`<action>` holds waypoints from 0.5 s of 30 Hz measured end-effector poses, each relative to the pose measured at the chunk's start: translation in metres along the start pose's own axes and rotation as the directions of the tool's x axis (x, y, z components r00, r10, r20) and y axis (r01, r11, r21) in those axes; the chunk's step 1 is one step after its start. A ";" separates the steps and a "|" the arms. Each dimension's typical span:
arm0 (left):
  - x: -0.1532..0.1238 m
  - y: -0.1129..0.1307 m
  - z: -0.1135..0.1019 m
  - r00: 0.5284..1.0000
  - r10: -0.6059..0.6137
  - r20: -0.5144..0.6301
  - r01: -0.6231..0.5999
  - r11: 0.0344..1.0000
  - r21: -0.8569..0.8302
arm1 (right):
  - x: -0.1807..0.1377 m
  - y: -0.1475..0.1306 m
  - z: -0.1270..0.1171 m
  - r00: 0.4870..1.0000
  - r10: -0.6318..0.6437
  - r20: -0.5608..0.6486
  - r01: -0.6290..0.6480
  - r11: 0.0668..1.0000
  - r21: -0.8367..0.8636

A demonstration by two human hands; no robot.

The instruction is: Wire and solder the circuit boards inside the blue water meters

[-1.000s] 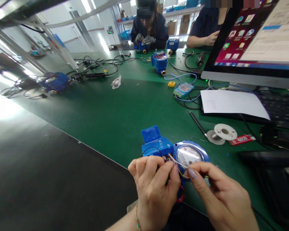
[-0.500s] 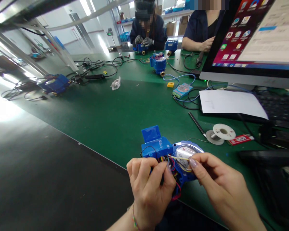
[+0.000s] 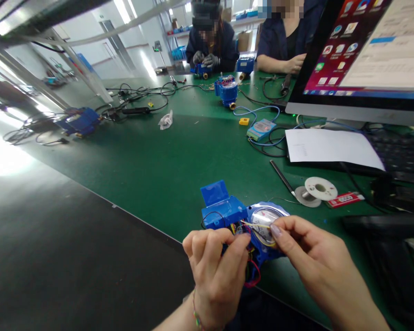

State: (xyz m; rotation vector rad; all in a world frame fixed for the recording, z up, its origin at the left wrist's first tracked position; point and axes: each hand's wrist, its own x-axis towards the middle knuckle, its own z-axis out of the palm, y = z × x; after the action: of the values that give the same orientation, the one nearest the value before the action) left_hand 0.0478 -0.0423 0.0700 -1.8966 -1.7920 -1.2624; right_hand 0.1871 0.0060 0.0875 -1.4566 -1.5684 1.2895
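Observation:
A blue water meter (image 3: 224,210) with its flap raised lies at the near edge of the green table, its round dial (image 3: 265,219) facing up. Coloured wires spill from the housing, among them a red wire loop (image 3: 257,276) hanging at the front. My right hand (image 3: 313,253) pinches a thin yellow wire (image 3: 260,225) between thumb and forefinger over the dial. Over the wire bundle, my left hand (image 3: 215,266) is closed, thumb and forefinger together; what sits between its fingertips is hidden.
Right of the meter are a solder spool (image 3: 320,188), a black pen-like tool (image 3: 282,177), a red packet (image 3: 345,200) and a black scanner-like device (image 3: 382,248). A monitor (image 3: 359,103) and paper (image 3: 333,146) stand beyond. Across the table sit two people near other blue meters (image 3: 227,91).
My left hand has shifted slightly and its thumb has turned over the wires. The meter's flap has tipped a little left. My right hand keeps the yellow wire almost in place.

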 end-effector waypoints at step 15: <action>-0.002 0.002 0.002 0.946 -0.230 0.231 0.279 0.937 -0.210 | -0.008 0.014 0.016 0.578 -0.815 0.048 0.772 0.527 -0.355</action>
State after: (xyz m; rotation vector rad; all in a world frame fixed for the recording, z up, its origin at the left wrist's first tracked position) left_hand 0.0504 -0.0430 0.0676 -2.0341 -2.1344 -1.4794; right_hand 0.1789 -0.0070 0.0703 -0.7331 -2.0740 0.3643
